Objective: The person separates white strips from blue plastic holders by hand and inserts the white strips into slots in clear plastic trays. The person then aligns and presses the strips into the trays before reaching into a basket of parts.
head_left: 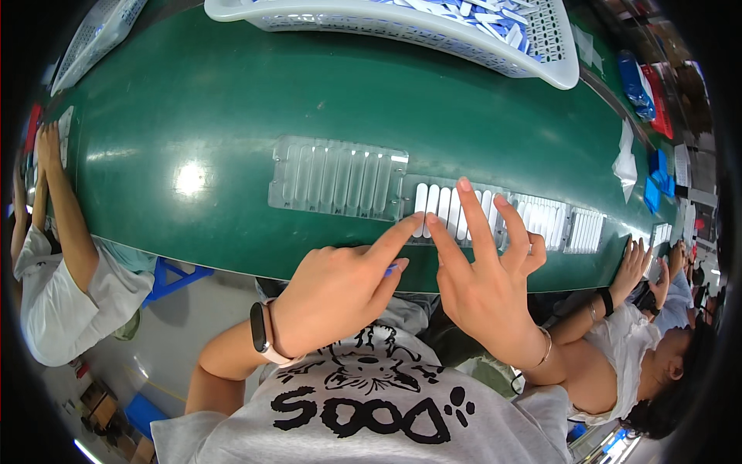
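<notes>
A clear plastic tray point(408, 191) on the green table holds several white, round-ended flat strips point(444, 203) lying side by side in its slots. My left hand point(328, 290) reaches in from the left, index finger stretched to the leftmost strips. Its other fingers are curled, and a small blue piece point(391, 270) shows by the thumb, mostly hidden. Over the same tray, my right hand point(491, 290) has its fingers spread, the index fingertip near the left strips and the middle finger across the row. Left of it lies a clear tray point(340, 178) with bare slots.
More trays of white strips point(541, 216) continue to the right. A white basket point(386, 23) of blue and white strips stands at the far edge; another basket point(97, 39) is far left. Co-workers' arms point(69, 201) come in at left and right point(630, 271).
</notes>
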`<state>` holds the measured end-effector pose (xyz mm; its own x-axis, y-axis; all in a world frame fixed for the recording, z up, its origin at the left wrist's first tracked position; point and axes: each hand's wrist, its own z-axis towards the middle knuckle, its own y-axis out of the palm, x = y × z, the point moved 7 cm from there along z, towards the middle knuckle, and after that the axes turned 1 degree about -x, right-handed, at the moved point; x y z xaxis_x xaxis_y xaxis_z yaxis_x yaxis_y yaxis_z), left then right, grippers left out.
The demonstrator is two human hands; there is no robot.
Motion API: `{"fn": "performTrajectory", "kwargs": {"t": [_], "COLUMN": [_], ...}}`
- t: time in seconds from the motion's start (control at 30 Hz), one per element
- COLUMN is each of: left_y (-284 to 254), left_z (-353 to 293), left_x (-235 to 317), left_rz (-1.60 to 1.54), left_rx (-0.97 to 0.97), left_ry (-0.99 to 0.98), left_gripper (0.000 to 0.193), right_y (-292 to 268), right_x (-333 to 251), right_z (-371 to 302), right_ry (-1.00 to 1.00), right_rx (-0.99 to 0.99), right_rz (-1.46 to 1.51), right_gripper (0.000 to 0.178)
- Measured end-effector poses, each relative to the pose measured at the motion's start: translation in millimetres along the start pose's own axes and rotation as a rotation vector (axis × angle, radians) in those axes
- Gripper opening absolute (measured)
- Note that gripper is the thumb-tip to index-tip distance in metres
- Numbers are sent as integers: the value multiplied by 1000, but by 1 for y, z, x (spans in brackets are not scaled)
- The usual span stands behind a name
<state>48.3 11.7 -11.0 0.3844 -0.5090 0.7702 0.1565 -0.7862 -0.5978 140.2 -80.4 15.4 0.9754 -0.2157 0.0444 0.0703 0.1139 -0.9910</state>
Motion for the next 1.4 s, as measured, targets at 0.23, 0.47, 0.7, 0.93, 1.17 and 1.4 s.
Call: {"fn": "performTrajectory", "kwargs": {"t": [0.23,0.47,0.7,0.93,1.17,1.4], "left_y": [-2,11,11,-16,-89,-58], "left_z": [-5,1,3,-8,-41,-38], "left_x": [-5,10,14,0,-70,-58], "left_rz": [-154,97,257,-213,-603,-1566], "left_rx": [-23,-13,-53,150,629,33], "left_ry": [-41,72,67,5,-271,-205], "left_gripper": [48,47,46,29,32,55], "right_y": [0,5,1,-1,8,5], "right_x": [2,11,18,21,17,58], "right_z": [-1,-4,-2,6,24,2], "right_ry": [25,73,20,28,-131,46], "right_rx": [12,-62,-91,-166,-192,-307], "right_rz": [-44,42,174,343,300,282], "right_gripper": [41,39,36,49,74,67]}}
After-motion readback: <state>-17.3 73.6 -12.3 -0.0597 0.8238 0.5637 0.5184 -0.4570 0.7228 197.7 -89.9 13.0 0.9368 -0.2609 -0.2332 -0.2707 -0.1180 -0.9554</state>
